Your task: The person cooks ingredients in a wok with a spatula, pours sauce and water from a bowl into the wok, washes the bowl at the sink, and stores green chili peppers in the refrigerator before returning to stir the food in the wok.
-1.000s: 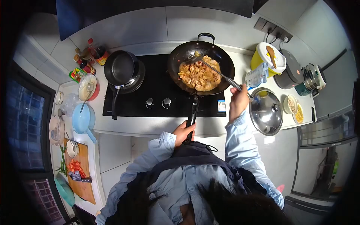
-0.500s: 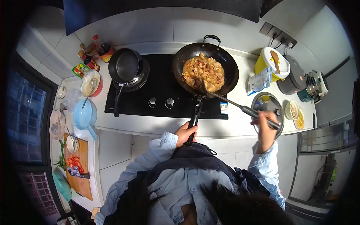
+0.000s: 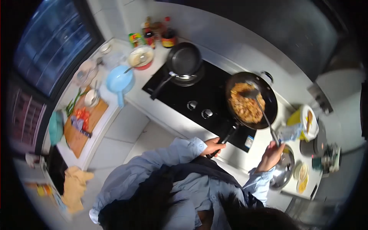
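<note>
Wok: the dark, round metal wok (image 3: 271, 101) sits between 2 and 3 o'clock of the view, on the black glass hob (image 3: 212, 92); it contains the brown chopped food (image 3: 245, 110).
Left hand: the left hand (image 3: 214, 147), at 7 o'clock of the wok, is closed around the long black wok handle (image 3: 230, 133), probably to keep the wok steady.
Right hand: the right hand (image 3: 270, 156), at 5 o'clock, holds the long-handled dark metal cooking utensil (image 3: 265, 116); its length seems to keep the fingers away from the wok.
Lid: the shiny domed metal lid (image 3: 283, 172) lies at 4 o'clock from the right hand, perhaps for easy reach; hand and sleeve cover part of it.
Hard to see: the burner beneath the wok is hidden; the utensil's blade is blurred, so its exact shape cannot be told.
</note>
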`<state>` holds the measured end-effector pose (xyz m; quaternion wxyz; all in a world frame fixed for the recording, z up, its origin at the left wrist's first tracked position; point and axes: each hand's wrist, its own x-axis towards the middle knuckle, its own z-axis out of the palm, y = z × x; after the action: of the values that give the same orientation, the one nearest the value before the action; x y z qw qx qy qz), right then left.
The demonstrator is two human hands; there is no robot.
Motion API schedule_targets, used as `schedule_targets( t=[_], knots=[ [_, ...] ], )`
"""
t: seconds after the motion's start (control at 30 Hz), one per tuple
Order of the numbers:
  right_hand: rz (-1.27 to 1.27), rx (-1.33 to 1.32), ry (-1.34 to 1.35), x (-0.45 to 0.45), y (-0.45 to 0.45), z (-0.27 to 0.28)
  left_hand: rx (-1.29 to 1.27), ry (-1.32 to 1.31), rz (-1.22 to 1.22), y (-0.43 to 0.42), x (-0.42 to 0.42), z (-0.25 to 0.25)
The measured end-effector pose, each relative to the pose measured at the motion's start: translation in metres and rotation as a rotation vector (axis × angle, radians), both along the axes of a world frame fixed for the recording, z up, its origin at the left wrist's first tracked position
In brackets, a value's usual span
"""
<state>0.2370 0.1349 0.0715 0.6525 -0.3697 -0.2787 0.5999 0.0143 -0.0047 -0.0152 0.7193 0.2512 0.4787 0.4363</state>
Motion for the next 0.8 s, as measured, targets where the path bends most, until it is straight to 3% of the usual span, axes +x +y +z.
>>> schedule_targets(
  t=[0.03, 0.1, 0.2, 0.4, 0.47, 0.5, 0.7, 0.8],
  knots=[
    [0.003, -0.2, 0.115, 0.003, 0.003, -0.024, 0.019, 0.007, -0.025, 0.0, -0.001, 0.0],
    [0.012, -0.313, 0.164, -0.001, -0.001, -0.059, 0.024, 0.028, 0.007, -0.004, -0.003, 0.009],
    [0.135, -0.483, 0.219, -0.019, -0.03, -0.059, 0.039, 0.048, 0.022, -0.002, 0.0, 0.008],
    [0.54, -0.42, 0.102, -0.025, -0.075, -0.042, 0.059, 0.114, 0.052, -0.013, -0.002, 0.017],
    [0.784, -0.395, 0.121, -0.022, -0.079, -0.026, 0.089, 0.154, 0.147, -0.016, 0.0, -0.004],
    [0.792, -0.404, 0.11, -0.024, -0.078, -0.015, 0.116, 0.199, 0.222, -0.022, 0.002, -0.019],
    [1.143, 0.406, 0.299, -0.098, -0.085, 0.083, -0.07, 0.135, 0.443, -0.1, -0.008, -0.008],
    [1.253, 0.614, 0.503, -0.135, -0.136, 0.15, -0.103, 0.037, 0.54, -0.134, -0.014, -0.007]
  ],
)
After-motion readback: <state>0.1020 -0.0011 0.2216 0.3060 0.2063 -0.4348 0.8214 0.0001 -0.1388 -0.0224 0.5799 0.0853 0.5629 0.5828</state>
